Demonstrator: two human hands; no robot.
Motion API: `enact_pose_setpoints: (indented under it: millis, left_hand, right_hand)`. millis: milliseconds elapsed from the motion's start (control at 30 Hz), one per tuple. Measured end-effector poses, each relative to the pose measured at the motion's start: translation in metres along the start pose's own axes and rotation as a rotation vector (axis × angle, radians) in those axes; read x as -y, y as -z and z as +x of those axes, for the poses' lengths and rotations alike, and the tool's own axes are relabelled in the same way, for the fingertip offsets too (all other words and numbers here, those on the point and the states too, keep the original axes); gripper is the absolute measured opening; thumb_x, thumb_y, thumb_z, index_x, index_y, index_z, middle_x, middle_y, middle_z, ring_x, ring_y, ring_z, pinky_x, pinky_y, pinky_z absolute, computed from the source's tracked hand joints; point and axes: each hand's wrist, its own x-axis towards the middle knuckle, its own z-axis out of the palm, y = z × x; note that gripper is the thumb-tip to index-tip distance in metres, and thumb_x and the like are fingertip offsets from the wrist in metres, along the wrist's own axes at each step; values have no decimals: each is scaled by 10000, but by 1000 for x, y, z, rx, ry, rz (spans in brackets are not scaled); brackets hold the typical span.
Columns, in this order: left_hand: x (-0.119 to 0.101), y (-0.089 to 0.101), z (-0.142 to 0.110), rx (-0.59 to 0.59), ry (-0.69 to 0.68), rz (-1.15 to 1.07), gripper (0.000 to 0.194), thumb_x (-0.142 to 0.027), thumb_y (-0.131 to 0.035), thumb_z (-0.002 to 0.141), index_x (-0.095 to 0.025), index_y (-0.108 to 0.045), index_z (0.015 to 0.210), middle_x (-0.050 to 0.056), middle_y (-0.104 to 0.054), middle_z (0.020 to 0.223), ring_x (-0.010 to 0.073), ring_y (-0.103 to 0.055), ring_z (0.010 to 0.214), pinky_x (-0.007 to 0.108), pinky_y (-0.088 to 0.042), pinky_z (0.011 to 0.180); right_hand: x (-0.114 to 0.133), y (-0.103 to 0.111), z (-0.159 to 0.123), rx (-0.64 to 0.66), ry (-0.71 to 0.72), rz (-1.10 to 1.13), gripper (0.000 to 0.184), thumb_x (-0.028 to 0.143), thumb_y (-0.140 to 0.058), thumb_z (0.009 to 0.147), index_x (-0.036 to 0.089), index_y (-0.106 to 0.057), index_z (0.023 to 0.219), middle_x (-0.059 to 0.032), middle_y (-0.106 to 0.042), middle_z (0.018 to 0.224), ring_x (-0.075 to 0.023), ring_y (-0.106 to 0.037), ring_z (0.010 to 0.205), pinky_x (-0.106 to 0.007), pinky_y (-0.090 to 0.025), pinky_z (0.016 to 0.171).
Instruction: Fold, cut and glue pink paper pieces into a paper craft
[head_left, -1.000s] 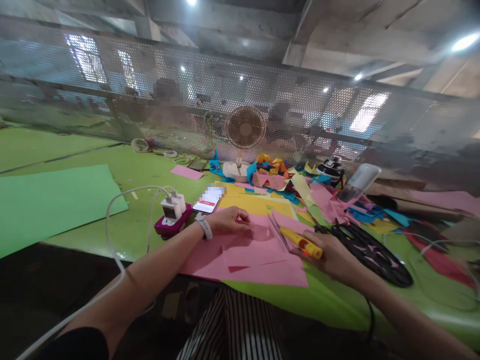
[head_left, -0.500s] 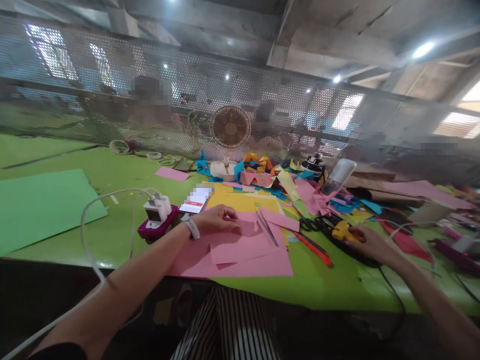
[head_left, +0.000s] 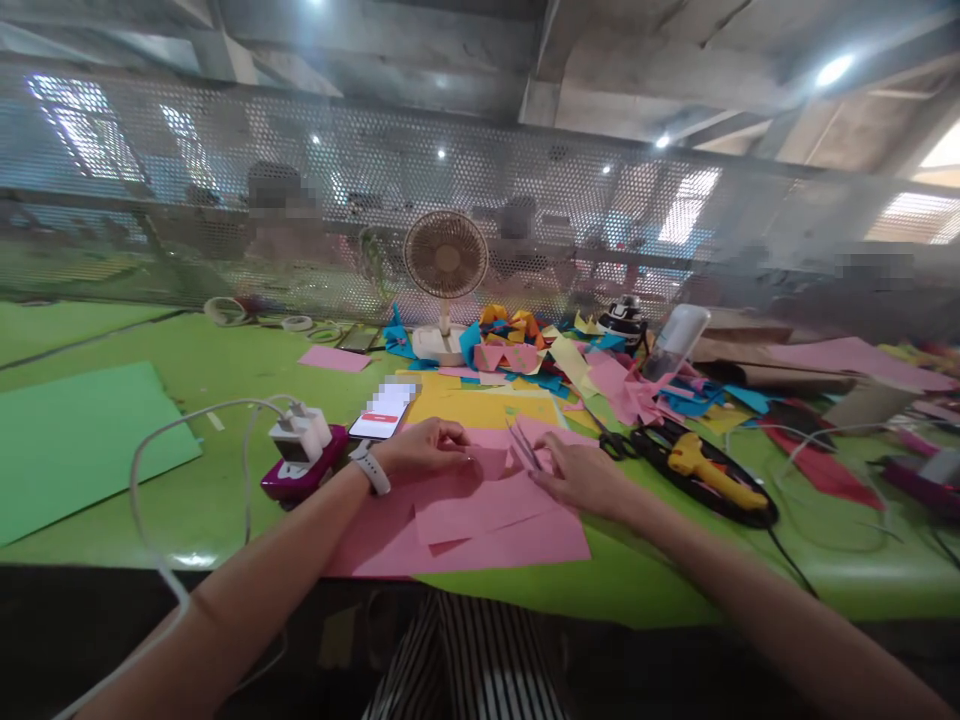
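Pink paper (head_left: pixel 495 515) lies in overlapping sheets near the middle of the table (head_left: pixel 645 585), close to its near edge, with both hands over it. On the left side of the sheets, the left hand (head_left: pixel 429 448) bends its fingers down toward a small pink piece, a pale watch (head_left: pixel 371 470) on its wrist. From the right, the right hand (head_left: pixel 585 478) brings thumb and fingertips to the metal tweezers (head_left: pixel 522 442), which slant across the paper; at this blur I cannot tell whether either hand truly grasps anything or only rests there. Beyond the pink lies a yellow sheet (head_left: pixel 480 405). To the right, dark scissors (head_left: pixel 616 444) lie just beside a black oval tray (head_left: pixel 651 440), which carries a yellow glue gun (head_left: pixel 712 475). On the left, a phone (head_left: pixel 384 408) lies near a purple power strip (head_left: pixel 300 487) with white chargers (head_left: pixel 301 438) plugged in, and a large green sheet (head_left: pixel 82 440) spreads farther left. At the far side, a small fan (head_left: pixel 447 257) stands beside a heap of coloured paper scraps (head_left: pixel 514 356), in front of a perforated screen (head_left: pixel 330 270).
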Motion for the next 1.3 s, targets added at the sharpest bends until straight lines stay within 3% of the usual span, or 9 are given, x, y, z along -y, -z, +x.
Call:
enact_pose_setpoints:
  millis: [167,300,400,467,700,833,967,1067,1300]
  left_hand:
    - [1,-2,0,6,-12,-4,283,-367,-624,726,-132,-637,884,45,-643,845,161,-567,774,229,-409,678]
    - [2,-3,0,3,-9,-20,284,-378,-607,739,-136,-640,885,43,-646,858,163,-572,785,228,-408,673]
    - [0,-2,0,11,6,-26,311,-403,-605,737,-133,-650,885,49,-652,837,161,-573,751,230,-406,641]
    - [-2,-2,0,8,19,-27,325,-417,-608,731,-131,-652,878,50,-651,815,154,-568,717,228,-401,616]
    - [-1,-1,0,11,3,-15,310,-407,-592,753,-129,-639,881,56,-644,836,159,-571,749,225,-408,631]
    - [0,0,0,22,20,11,295,-402,-577,764,-138,-640,880,47,-642,833,158,-568,747,223,-407,629]
    - [2,-1,1,12,0,14,255,-359,-596,750,-141,-645,873,45,-646,850,165,-571,789,227,-410,673]
    - [1,-3,0,12,11,-34,261,-351,-592,752,-136,-636,893,49,-647,863,159,-575,775,221,-412,654]
    - [-7,-2,-2,20,46,-61,277,-376,-595,745,-131,-630,871,41,-645,819,151,-575,724,220,-408,620]
  right_hand:
    - [-14,-10,10,80,93,281,402,243,-451,803,179,-527,1193,-11,-632,678,-145,-570,589,-236,-359,537]
    - [-26,7,7,82,-115,851,347,321,-479,762,107,-642,982,-20,-632,562,-151,-594,504,-242,-404,473]
    - [-30,30,4,-3,-86,1257,397,330,-462,743,117,-630,1033,-118,-709,864,-234,-662,821,-303,-478,629]
    - [-31,42,2,-57,-10,1350,424,313,-487,724,139,-605,1093,-133,-677,1023,-258,-626,954,-319,-483,676]
    - [-19,43,4,-311,85,1189,474,309,-682,699,193,-545,1137,-104,-674,1039,-248,-599,1011,-352,-489,776]
    - [-15,30,8,-375,107,946,302,320,-672,723,179,-610,983,-66,-704,856,-191,-645,803,-314,-487,718]
    - [-18,14,1,-231,221,539,170,312,-608,777,190,-664,881,-33,-688,775,-128,-589,620,-235,-436,563]
    - [-24,3,-9,-127,324,359,165,265,-548,813,203,-676,895,-26,-695,772,-125,-598,629,-225,-428,578]
    - [-33,-3,-16,-240,406,363,167,270,-554,828,212,-663,941,-46,-691,805,-146,-615,706,-241,-454,636]
